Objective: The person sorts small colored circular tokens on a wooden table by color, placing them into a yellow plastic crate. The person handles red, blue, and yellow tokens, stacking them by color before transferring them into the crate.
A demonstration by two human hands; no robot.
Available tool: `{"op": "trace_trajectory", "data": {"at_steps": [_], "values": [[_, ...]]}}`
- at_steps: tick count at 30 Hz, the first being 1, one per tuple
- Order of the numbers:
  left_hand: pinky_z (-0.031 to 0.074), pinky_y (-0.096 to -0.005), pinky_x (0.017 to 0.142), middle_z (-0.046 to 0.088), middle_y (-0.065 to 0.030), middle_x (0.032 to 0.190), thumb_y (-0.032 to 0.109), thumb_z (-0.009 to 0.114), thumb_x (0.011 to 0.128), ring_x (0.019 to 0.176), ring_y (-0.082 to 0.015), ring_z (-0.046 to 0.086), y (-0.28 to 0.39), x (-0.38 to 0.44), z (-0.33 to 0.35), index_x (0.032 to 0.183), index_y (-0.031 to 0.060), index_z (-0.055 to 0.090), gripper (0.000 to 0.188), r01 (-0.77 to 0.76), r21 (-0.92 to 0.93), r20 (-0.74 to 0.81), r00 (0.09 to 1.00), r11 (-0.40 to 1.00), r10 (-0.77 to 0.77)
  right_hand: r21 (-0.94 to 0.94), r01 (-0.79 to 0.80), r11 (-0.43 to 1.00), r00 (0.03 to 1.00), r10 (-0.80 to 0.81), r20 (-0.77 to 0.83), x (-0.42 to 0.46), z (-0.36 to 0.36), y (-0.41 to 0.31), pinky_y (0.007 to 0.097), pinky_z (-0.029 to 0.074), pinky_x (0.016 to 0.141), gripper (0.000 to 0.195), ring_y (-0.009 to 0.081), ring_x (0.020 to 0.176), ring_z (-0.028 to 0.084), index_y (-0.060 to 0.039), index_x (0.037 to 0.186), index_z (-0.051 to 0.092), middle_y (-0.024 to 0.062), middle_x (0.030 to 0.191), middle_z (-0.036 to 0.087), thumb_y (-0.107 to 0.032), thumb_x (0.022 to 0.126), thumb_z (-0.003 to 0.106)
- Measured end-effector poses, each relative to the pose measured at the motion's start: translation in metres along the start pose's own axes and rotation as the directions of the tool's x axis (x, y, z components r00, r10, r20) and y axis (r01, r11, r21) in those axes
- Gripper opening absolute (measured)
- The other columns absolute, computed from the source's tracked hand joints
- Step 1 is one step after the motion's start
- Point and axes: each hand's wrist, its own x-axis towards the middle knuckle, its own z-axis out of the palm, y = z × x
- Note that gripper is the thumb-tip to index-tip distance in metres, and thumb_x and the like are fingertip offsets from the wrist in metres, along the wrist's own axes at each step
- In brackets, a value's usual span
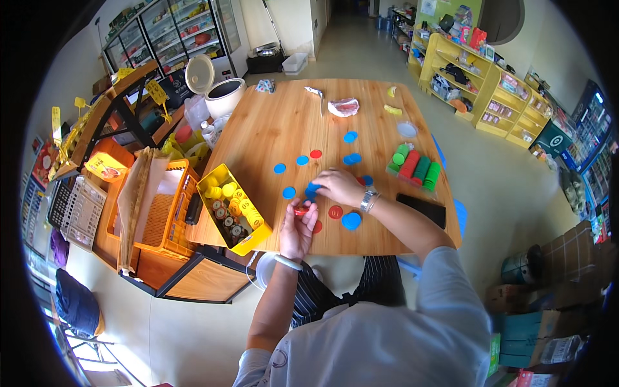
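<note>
My left hand (297,232), palm up near the table's front edge, holds red plastic chips (301,211) between thumb and fingers. Fingertips of my right hand (338,186) are at a cluster of blue chips (310,192) just beyond it; whether they grip one is unclear. More blue chips (351,221) lie in a small pile to the right, beside a red chip (335,212). Single blue discs (288,192) are scattered leftward. A yellow box (261,238) at the left contains yellow chips (229,189) and patterned poker chips (237,230).
A clear tray (399,178) of green and red chips stands on the right of the wooden table (271,116), with a black phone (421,211) in front. Farther back lie a knife (321,102) and a meat-like piece in wrap (343,107). An orange crate (159,227) adjoins the left side.
</note>
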Motion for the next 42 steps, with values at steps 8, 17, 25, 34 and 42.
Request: {"op": "trace_trajectory", "data": {"at_steps": [8, 17, 25, 34, 42], "values": [[0.054, -0.0328, 0.090, 0.061, -0.0097, 0.113, 0.033, 0.044, 0.101, 0.095, -0.0174, 0.066, 0.002, -0.002, -0.002, 0.119, 0.0093, 0.051, 0.031, 0.010, -0.063, 0.016, 1.000, 0.998, -0.009, -0.116, -0.207, 0.971, 0.864, 0.237, 0.445, -0.027, -0.054, 0.022, 0.0391, 0.049, 0.070, 0.019, 0.0309, 0.081, 0.062, -0.0060, 0.080, 0.060, 0.0111, 0.083, 0.064, -0.017, 0.069, 0.071], [0.056, -0.0328, 0.087, 0.060, -0.0108, 0.112, 0.034, 0.045, 0.101, 0.092, -0.0161, 0.066, 0.003, -0.006, -0.003, 0.119, 0.0091, 0.050, 0.031, 0.014, -0.083, 0.037, 0.999, 0.996, -0.011, 0.046, -0.431, 0.901, 0.810, 0.364, 0.459, -0.033, -0.056, 0.020, 0.0368, 0.049, 0.072, 0.031, 0.0283, 0.083, 0.063, -0.0054, 0.089, 0.059, 0.0127, 0.091, 0.065, -0.019, 0.068, 0.077], [0.056, -0.0330, 0.087, 0.059, -0.0108, 0.113, 0.034, 0.045, 0.101, 0.092, -0.0169, 0.066, 0.003, -0.008, -0.004, 0.120, 0.0093, 0.050, 0.032, 0.010, -0.077, 0.026, 1.000, 0.997, -0.009, 0.319, -0.625, 0.712, 0.736, 0.403, 0.544, -0.026, -0.071, 0.042, 0.0265, 0.048, 0.057, 0.025, 0.0088, 0.068, 0.058, -0.0038, 0.089, 0.061, 0.0014, 0.080, 0.063, -0.018, 0.076, 0.078], [0.055, -0.0337, 0.088, 0.061, -0.0107, 0.112, 0.033, 0.044, 0.101, 0.092, -0.0179, 0.065, 0.001, -0.006, 0.001, 0.121, 0.0088, 0.050, 0.032, 0.003, -0.051, 0.010, 1.000, 0.999, -0.003, 0.361, -0.742, 0.565, 0.665, 0.555, 0.499, -0.048, -0.083, 0.063, 0.0235, 0.052, 0.060, 0.015, 0.0069, 0.070, 0.062, -0.0042, 0.090, 0.063, 0.0004, 0.082, 0.066, -0.015, 0.085, 0.072], [0.054, -0.0392, 0.092, 0.061, -0.0155, 0.115, 0.031, 0.046, 0.101, 0.099, -0.0238, 0.065, 0.001, -0.004, -0.004, 0.122, 0.0061, 0.050, 0.033, 0.068, 0.068, 0.023, 0.997, 0.995, -0.070, 0.681, -0.508, 0.527, 0.858, 0.373, 0.352, -0.005, -0.074, -0.009, 0.0225, 0.052, 0.065, 0.020, 0.0062, 0.078, 0.061, -0.0011, 0.097, 0.061, 0.0022, 0.088, 0.065, -0.015, 0.086, 0.071]]}}
